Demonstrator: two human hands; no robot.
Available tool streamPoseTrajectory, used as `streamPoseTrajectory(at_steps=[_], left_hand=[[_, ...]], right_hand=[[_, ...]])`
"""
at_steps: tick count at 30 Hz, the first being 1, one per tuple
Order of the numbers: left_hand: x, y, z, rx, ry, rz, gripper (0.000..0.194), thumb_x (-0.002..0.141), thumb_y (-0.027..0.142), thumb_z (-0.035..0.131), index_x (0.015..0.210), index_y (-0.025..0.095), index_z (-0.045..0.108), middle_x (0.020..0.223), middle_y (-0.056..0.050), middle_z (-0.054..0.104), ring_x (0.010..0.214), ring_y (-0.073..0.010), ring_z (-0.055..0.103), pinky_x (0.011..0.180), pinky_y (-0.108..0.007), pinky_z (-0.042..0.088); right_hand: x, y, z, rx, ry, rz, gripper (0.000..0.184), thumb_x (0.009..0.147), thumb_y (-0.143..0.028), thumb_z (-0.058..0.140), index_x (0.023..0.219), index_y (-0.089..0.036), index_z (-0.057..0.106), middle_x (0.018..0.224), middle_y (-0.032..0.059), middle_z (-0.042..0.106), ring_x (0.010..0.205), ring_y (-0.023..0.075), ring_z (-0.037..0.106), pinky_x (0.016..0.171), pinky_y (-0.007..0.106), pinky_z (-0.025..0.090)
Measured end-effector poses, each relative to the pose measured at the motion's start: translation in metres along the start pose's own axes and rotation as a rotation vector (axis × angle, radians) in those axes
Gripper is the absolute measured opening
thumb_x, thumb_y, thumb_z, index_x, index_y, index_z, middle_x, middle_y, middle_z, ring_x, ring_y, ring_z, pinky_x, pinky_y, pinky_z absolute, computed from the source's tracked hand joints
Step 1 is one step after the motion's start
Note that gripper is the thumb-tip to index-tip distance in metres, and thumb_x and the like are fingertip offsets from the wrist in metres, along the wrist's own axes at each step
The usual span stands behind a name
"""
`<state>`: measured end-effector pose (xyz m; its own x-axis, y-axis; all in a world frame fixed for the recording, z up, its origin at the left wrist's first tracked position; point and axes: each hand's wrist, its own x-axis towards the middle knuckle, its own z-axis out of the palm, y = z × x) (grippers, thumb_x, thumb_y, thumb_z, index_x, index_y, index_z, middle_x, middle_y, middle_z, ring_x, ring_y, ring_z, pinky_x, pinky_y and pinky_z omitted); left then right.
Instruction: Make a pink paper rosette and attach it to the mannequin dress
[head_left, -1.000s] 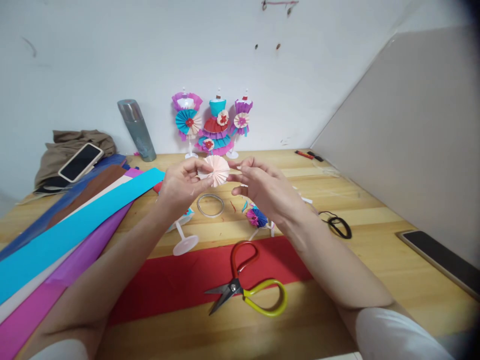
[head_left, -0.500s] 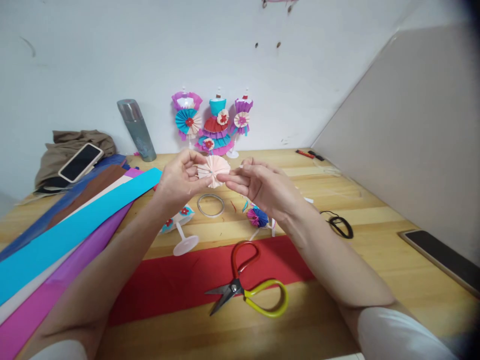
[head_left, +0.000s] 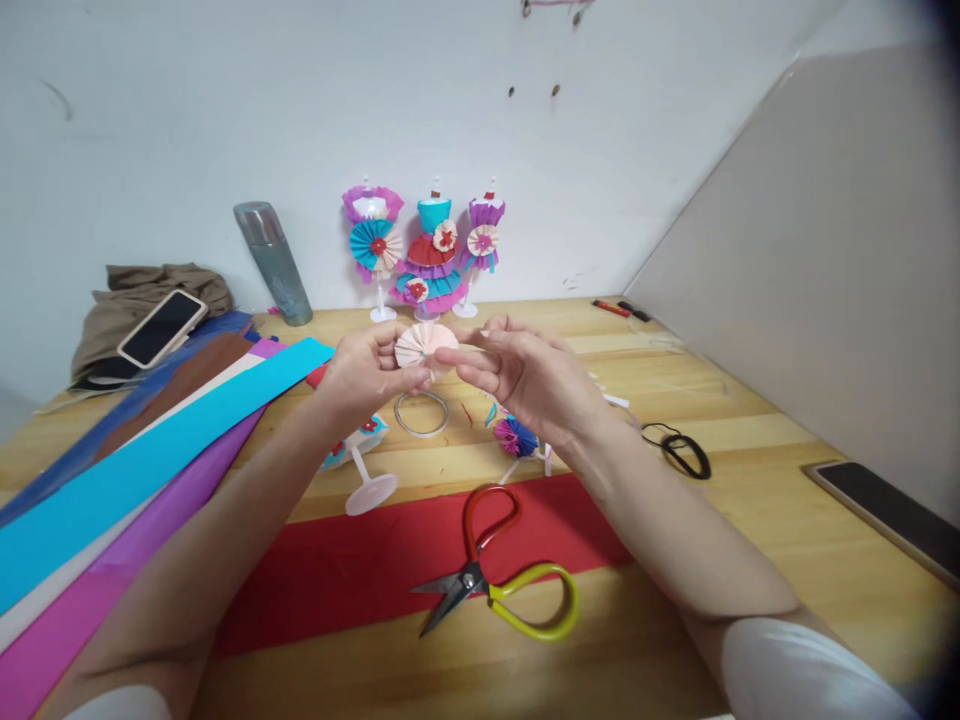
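A pale pink pleated paper rosette (head_left: 421,343) is held up above the table, face toward me. My left hand (head_left: 369,368) grips its left and lower edge between thumb and fingers. My right hand (head_left: 529,375) reaches in from the other side, fingers stretched out, one fingertip against the rosette's right part near the centre. Whether anything small sits between its upper fingers, I cannot make out. Below lie scissors (head_left: 471,578) with one red and one yellow handle, blades apart, partly on a red paper strip (head_left: 330,570).
Three small dress stands with paper dresses (head_left: 433,250) stand against the wall. A white stand (head_left: 371,492) lies tipped over by a silver ring (head_left: 421,432). Coloured paper strips (head_left: 172,440), a bottle (head_left: 276,265) and a phone (head_left: 163,328) are left; another phone (head_left: 885,510) lies right.
The rosette has come down slightly and turned, looking more folded. My left thumb has shifted to its lower edge. My right hand has hardly moved.
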<state>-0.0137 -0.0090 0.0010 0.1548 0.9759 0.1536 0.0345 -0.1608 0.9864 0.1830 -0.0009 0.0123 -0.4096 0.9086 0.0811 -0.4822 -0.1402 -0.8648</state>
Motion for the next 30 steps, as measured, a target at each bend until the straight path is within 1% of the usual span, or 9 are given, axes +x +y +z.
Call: streamPoseTrajectory(at_steps=[2, 4, 7, 12, 16, 21, 26, 28, 30], left_hand=[[0.000, -0.001, 0.001, 0.022, -0.021, -0.021, 0.045, 0.056, 0.028, 0.093, 0.090, 0.014, 0.068, 0.079, -0.006, 0.076, 0.075, -0.0229, 0.075, 0.070, -0.034, 0.061], [0.000, -0.001, 0.003, 0.031, -0.035, -0.023, 0.044, 0.057, 0.029, 0.092, 0.092, 0.014, 0.068, 0.075, -0.004, 0.075, 0.071, -0.0224, 0.074, 0.067, -0.034, 0.061], [-0.001, 0.000, 0.003, 0.015, -0.053, 0.006, 0.043, 0.060, 0.031, 0.091, 0.092, 0.015, 0.069, 0.070, -0.002, 0.074, 0.064, -0.0200, 0.072, 0.062, -0.031, 0.060], [-0.001, 0.000, 0.001, -0.010, -0.085, 0.036, 0.038, 0.064, 0.034, 0.089, 0.092, 0.015, 0.070, 0.072, -0.003, 0.075, 0.066, -0.0195, 0.073, 0.062, -0.029, 0.060], [0.000, 0.000, 0.000, -0.029, -0.098, 0.022, 0.037, 0.064, 0.034, 0.088, 0.090, 0.015, 0.070, 0.073, -0.003, 0.076, 0.066, -0.0190, 0.073, 0.061, -0.029, 0.060], [-0.001, 0.003, -0.002, -0.006, -0.015, 0.018, 0.038, 0.061, 0.029, 0.089, 0.090, 0.015, 0.069, 0.074, -0.003, 0.075, 0.066, -0.0195, 0.073, 0.063, -0.029, 0.060], [-0.002, 0.004, -0.007, -0.036, -0.059, 0.011, 0.047, 0.060, 0.027, 0.090, 0.101, 0.016, 0.070, 0.084, -0.004, 0.077, 0.071, -0.0186, 0.073, 0.070, -0.030, 0.060], [-0.001, 0.004, -0.009, -0.025, -0.073, 0.013, 0.045, 0.061, 0.030, 0.089, 0.100, 0.016, 0.071, 0.084, -0.004, 0.077, 0.071, -0.0179, 0.072, 0.067, -0.029, 0.058], [0.000, 0.003, -0.009, -0.001, -0.073, 0.015, 0.039, 0.061, 0.032, 0.088, 0.093, 0.015, 0.072, 0.076, -0.004, 0.074, 0.066, -0.0164, 0.068, 0.061, -0.026, 0.055]], right_hand=[[0.000, 0.001, -0.001, 0.001, -0.018, -0.012, 0.019, 0.075, -0.023, 0.078, 0.072, -0.023, 0.058, 0.088, -0.0005, 0.078, 0.095, 0.0187, 0.079, 0.083, 0.024, 0.064], [0.000, 0.002, -0.002, -0.003, -0.029, -0.009, 0.018, 0.075, -0.024, 0.077, 0.073, -0.023, 0.059, 0.087, 0.0003, 0.078, 0.098, 0.0195, 0.078, 0.087, 0.026, 0.064], [0.000, 0.003, -0.003, -0.011, -0.049, 0.002, 0.016, 0.077, -0.024, 0.076, 0.073, -0.023, 0.060, 0.086, -0.0002, 0.077, 0.099, 0.0197, 0.078, 0.090, 0.029, 0.063], [0.001, 0.004, -0.005, -0.029, -0.071, -0.003, 0.018, 0.077, -0.025, 0.077, 0.073, -0.023, 0.059, 0.086, -0.0004, 0.077, 0.100, 0.0211, 0.078, 0.093, 0.033, 0.063], [0.000, 0.003, -0.005, -0.024, -0.055, 0.008, 0.021, 0.075, -0.024, 0.078, 0.072, -0.022, 0.058, 0.086, -0.0003, 0.077, 0.098, 0.0220, 0.078, 0.090, 0.032, 0.064], [0.000, 0.003, -0.005, -0.016, -0.060, 0.049, 0.018, 0.073, -0.024, 0.078, 0.070, -0.022, 0.060, 0.087, -0.0002, 0.078, 0.094, 0.0212, 0.079, 0.088, 0.031, 0.064], [0.002, 0.004, -0.005, -0.022, -0.036, 0.057, 0.019, 0.071, -0.025, 0.080, 0.069, -0.022, 0.061, 0.083, 0.0012, 0.077, 0.100, 0.0231, 0.078, 0.091, 0.031, 0.063], [0.002, 0.004, -0.005, -0.033, -0.025, 0.050, 0.019, 0.071, -0.025, 0.079, 0.069, -0.022, 0.061, 0.084, 0.0013, 0.076, 0.100, 0.0236, 0.078, 0.088, 0.030, 0.064], [0.002, 0.004, -0.005, -0.078, -0.031, 0.037, 0.020, 0.070, -0.026, 0.079, 0.069, -0.021, 0.060, 0.090, 0.0014, 0.075, 0.094, 0.0228, 0.079, 0.078, 0.028, 0.065]])
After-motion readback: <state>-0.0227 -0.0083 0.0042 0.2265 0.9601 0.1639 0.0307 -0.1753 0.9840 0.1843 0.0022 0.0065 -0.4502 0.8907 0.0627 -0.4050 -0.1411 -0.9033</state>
